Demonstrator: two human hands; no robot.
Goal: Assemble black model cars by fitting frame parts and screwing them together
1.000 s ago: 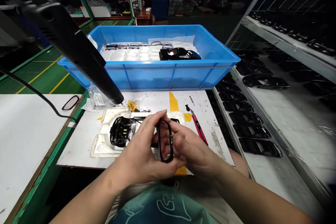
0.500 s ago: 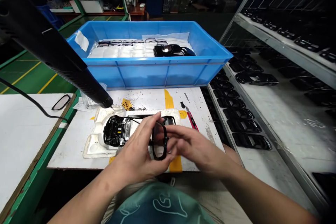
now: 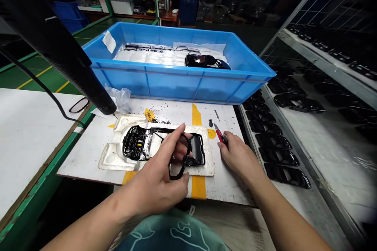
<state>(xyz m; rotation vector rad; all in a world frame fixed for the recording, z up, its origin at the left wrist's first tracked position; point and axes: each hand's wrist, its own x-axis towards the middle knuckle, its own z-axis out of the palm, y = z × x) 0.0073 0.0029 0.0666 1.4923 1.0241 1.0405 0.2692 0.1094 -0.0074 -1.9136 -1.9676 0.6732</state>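
Change vs 0.5 s ago: R hand is off the part. Both hands were then at the black oval frame (image 3: 179, 159); now my left hand (image 3: 157, 184) carries it alone. The right hand (image 3: 240, 157) has gone out to the right and lies palm down on the white board (image 3: 226, 182), fingertips at the near end of the red cutter (image 3: 219, 133). I can't tell from here whether it grips the cutter or only touches it.

L hand: pinching the frame, thumb at its near end and forefinger stretched along the far upper rim.

Frame position: held clear of the board, just above the right half of the black car shell (image 3: 138, 147), which lies in its white foam cradle (image 3: 110, 159).

Orientation: frame stands on edge, with its opening facing left and right. Long axis runs near to far, far end higher and leaning slightly right, twd the blue bin (image 3: 176, 84).

Surroundings: black tool (image 3: 59, 51) slants in from upper left, tip near the cradle's far left corner. Rows of black parts (image 3: 277, 155) sit on the rack to the right, well apart from both hands.
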